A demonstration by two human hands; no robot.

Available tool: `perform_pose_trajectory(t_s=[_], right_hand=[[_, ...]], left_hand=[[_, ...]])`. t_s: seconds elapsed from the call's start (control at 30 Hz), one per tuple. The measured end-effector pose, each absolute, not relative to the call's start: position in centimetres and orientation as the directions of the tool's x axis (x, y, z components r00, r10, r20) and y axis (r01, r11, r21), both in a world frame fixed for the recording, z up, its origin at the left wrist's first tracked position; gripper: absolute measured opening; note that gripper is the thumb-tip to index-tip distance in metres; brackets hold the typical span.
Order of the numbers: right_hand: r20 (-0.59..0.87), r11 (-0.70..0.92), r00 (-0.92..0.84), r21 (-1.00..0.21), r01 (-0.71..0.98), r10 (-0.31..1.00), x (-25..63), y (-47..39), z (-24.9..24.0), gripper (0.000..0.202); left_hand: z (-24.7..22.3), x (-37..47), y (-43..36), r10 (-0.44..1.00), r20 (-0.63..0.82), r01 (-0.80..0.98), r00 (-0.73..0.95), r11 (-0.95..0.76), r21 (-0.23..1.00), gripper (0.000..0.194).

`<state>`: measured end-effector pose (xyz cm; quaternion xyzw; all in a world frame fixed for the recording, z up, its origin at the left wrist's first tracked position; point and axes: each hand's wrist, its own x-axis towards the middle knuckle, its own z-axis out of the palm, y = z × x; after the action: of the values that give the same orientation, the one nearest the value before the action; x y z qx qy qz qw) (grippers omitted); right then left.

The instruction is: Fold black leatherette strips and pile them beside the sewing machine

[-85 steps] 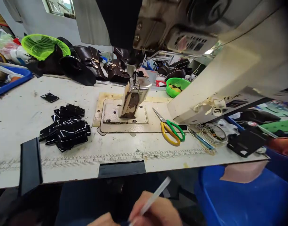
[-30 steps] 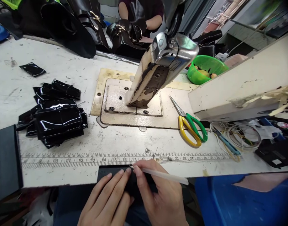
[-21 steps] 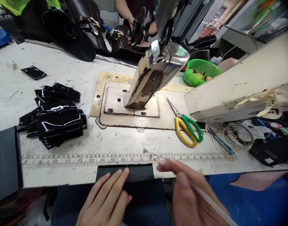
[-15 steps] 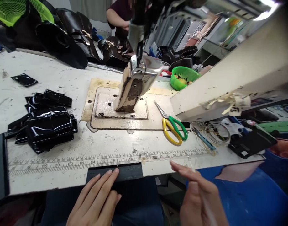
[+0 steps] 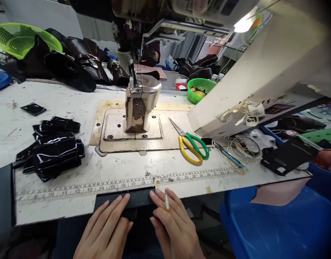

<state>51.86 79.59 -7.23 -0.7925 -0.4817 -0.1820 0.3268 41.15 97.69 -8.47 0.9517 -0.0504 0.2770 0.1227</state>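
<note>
A flat black strip (image 5: 139, 198) lies along the front edge of the white table, over the printed ruler. My left hand (image 5: 106, 225) rests on its left part, fingers stretched out side by side and thumb lower down. At the strip's right end, the fingertips of my right hand (image 5: 177, 226) touch it. A slim white pen (image 5: 166, 203) with a pointed tip sticks up between the fingers of that hand; the rest of it is hidden. Beyond the hands lie scissors (image 5: 191, 145) with one yellow and one green handle.
A post-bed sewing machine (image 5: 139, 104) stands mid-table, its arm overhead. Glossy black pieces (image 5: 56, 151) are piled at left. Cord loops (image 5: 245, 147) and a black flat object (image 5: 288, 156) lie right. Behind are a green bowl (image 5: 200, 90) and black boots (image 5: 86, 59).
My right hand has come left from beyond the strip onto its right end, with the pen in it. My left hand stays on the strip. The camera view has shifted.
</note>
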Motion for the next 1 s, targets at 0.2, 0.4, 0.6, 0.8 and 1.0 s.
perform_pose_trajectory(t_s=[0.2, 0.4, 0.6, 0.8, 1.0], right_hand=[[0.614, -0.331, 0.463, -0.325, 0.886, 0.639, 52.0, 80.0, -7.9, 0.014], [0.639, -0.34, 0.459, -0.309, 0.888, 0.617, 52.4, 80.3, -7.8, 0.014], [0.632, -0.335, 0.452, -0.305, 0.892, 0.629, 52.8, 79.9, -8.2, 0.01], [0.624, -0.322, 0.437, -0.295, 0.9, 0.648, 53.0, 79.9, -8.6, 0.01], [0.623, -0.313, 0.441, -0.311, 0.898, 0.646, 53.0, 79.6, -8.9, 0.015]], left_hand=[[-8.1, 41.1, 97.5, -0.004, 0.49, -0.142, 0.872, -0.959, 0.245, 0.014], [-8.2, 40.7, 97.5, -0.012, 0.46, -0.138, 0.888, -0.96, 0.243, 0.011], [-7.9, 40.9, 96.2, 0.133, 0.433, -0.017, 0.892, -0.946, 0.325, 0.019], [-7.7, 41.3, 95.7, 0.212, 0.488, 0.013, 0.847, -0.925, 0.379, 0.021], [-7.9, 41.2, 96.0, 0.176, 0.48, -0.01, 0.859, -0.933, 0.36, 0.021]])
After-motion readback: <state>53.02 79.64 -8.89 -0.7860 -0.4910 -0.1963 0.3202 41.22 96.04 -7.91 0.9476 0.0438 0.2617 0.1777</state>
